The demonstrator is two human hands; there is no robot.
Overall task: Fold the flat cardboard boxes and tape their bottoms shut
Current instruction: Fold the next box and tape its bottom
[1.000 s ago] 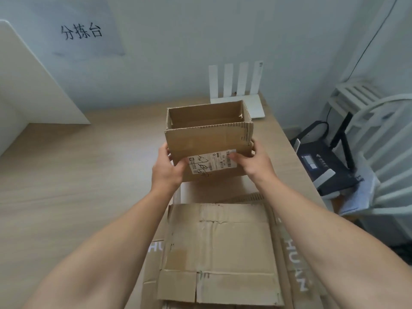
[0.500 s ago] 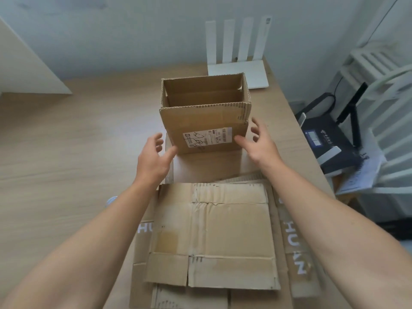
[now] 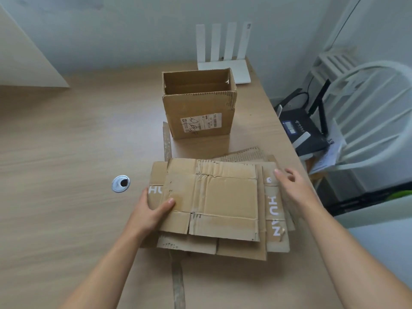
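Note:
An assembled brown cardboard box (image 3: pixel 200 117) with a white shipping label stands upright and open-topped on the wooden table (image 3: pixel 66 141), free of both hands. In front of it lies a stack of flat cardboard boxes (image 3: pixel 214 197), the lower ones printed with white letters. My left hand (image 3: pixel 151 210) grips the left edge of the top flat box, thumb on top. My right hand (image 3: pixel 289 186) hovers over the stack's right edge with fingers loosely spread, holding nothing. No tape roll is visible.
A white router (image 3: pixel 225 52) with antennas stands at the table's back edge. A round metal cable grommet (image 3: pixel 120 183) sits left of the stack. A cardboard strip (image 3: pixel 178 284) lies near the front. Right of the table are a black router (image 3: pixel 301 128) and a white chair (image 3: pixel 367 121).
Both hands let go of the assembled box, which now stands alone, and drew back to the flat stack. My left hand took hold of the top flat box.

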